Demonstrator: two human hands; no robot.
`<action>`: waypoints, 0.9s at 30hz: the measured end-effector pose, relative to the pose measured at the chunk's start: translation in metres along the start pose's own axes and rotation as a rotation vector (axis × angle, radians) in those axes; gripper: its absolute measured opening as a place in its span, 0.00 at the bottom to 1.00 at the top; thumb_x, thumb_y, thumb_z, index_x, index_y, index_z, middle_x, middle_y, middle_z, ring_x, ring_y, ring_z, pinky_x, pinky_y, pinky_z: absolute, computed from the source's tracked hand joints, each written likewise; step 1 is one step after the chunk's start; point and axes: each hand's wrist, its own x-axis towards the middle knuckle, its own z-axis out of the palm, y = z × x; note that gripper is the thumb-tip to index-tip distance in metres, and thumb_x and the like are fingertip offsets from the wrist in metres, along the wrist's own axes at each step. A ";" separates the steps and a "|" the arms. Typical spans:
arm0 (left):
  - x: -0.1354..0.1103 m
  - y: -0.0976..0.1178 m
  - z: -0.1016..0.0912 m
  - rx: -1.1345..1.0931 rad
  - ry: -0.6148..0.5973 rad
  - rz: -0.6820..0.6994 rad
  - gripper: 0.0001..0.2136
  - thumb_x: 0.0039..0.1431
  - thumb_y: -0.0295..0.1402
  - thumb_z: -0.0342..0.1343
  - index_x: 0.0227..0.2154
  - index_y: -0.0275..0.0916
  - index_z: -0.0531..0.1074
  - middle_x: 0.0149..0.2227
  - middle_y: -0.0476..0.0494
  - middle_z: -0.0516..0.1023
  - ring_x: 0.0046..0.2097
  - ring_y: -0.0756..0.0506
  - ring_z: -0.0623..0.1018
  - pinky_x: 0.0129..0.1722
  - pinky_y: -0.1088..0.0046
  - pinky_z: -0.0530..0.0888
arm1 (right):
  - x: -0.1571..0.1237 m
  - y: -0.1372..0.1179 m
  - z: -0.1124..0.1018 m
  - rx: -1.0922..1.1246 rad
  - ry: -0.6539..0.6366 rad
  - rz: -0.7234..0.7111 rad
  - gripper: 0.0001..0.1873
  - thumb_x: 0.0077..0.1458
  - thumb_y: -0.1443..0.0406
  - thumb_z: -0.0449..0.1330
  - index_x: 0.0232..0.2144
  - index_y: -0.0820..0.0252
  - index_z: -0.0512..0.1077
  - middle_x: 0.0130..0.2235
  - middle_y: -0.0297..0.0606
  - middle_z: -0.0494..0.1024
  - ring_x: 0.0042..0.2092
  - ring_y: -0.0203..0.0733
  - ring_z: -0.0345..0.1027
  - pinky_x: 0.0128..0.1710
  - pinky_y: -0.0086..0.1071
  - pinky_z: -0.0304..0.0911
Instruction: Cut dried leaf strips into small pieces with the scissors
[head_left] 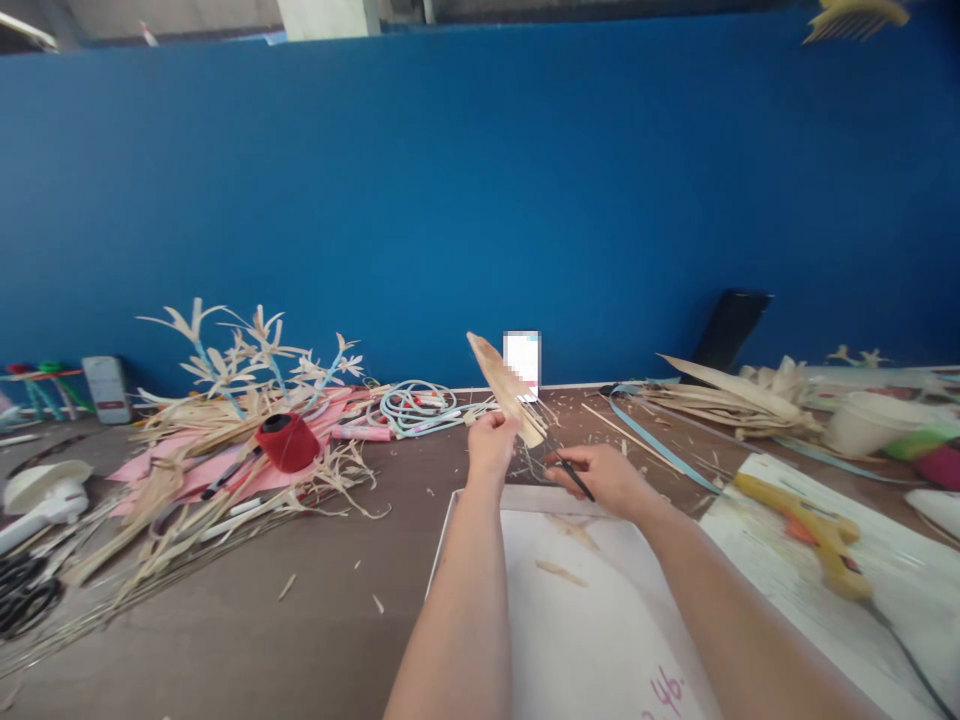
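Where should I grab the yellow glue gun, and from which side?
Probably by the handle, coming from above and the right: the glue gun lies flat, its front end points away to the left, and the cord trails from the handle's end.

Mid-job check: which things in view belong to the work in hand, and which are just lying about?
In the work:
pale husk piece, in the left hand
slim dark tool, in the right hand
white tray under the forearms, probably

Apparently just lying about:
red spool, left
pale blue cord, coiled near the wall
yellow glue gun, right
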 end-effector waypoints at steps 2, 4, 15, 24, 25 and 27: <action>0.001 -0.003 0.001 0.014 -0.036 0.003 0.06 0.43 0.32 0.56 0.20 0.36 0.66 0.14 0.55 0.62 0.16 0.56 0.61 0.16 0.81 0.59 | 0.000 0.001 0.001 0.000 0.002 -0.017 0.18 0.43 0.52 0.58 0.29 0.60 0.75 0.16 0.29 0.63 0.20 0.33 0.54 0.21 0.27 0.51; 0.000 -0.004 0.002 0.024 -0.061 0.006 0.06 0.43 0.33 0.56 0.21 0.36 0.66 0.14 0.54 0.63 0.16 0.55 0.62 0.17 0.80 0.60 | 0.000 0.002 0.001 0.002 0.013 -0.032 0.18 0.44 0.52 0.57 0.28 0.60 0.74 0.16 0.29 0.63 0.21 0.33 0.53 0.21 0.26 0.50; -0.004 0.003 -0.001 0.020 -0.090 -0.029 0.05 0.43 0.31 0.56 0.20 0.35 0.67 0.14 0.54 0.63 0.17 0.56 0.62 0.16 0.81 0.60 | -0.001 0.001 -0.003 -0.003 -0.007 -0.060 0.18 0.44 0.52 0.57 0.27 0.61 0.75 0.15 0.28 0.61 0.21 0.32 0.52 0.21 0.27 0.49; -0.001 -0.002 -0.001 0.055 -0.148 -0.027 0.07 0.43 0.33 0.58 0.22 0.35 0.68 0.14 0.54 0.63 0.16 0.56 0.62 0.16 0.81 0.59 | -0.002 -0.002 -0.004 -0.014 0.005 -0.055 0.18 0.44 0.52 0.57 0.28 0.60 0.75 0.16 0.29 0.62 0.21 0.33 0.53 0.22 0.27 0.49; -0.001 -0.002 -0.001 0.051 -0.148 -0.030 0.07 0.43 0.33 0.58 0.22 0.35 0.68 0.14 0.54 0.63 0.16 0.56 0.62 0.16 0.81 0.59 | -0.002 -0.003 -0.004 -0.023 0.010 -0.052 0.18 0.44 0.52 0.57 0.27 0.60 0.75 0.16 0.29 0.62 0.21 0.33 0.53 0.22 0.27 0.49; -0.001 -0.001 0.000 0.039 -0.148 -0.037 0.07 0.43 0.33 0.58 0.22 0.35 0.68 0.14 0.54 0.62 0.16 0.56 0.62 0.16 0.81 0.59 | -0.002 -0.004 -0.005 -0.027 0.013 -0.049 0.18 0.44 0.52 0.57 0.27 0.60 0.75 0.15 0.28 0.61 0.20 0.33 0.52 0.21 0.27 0.48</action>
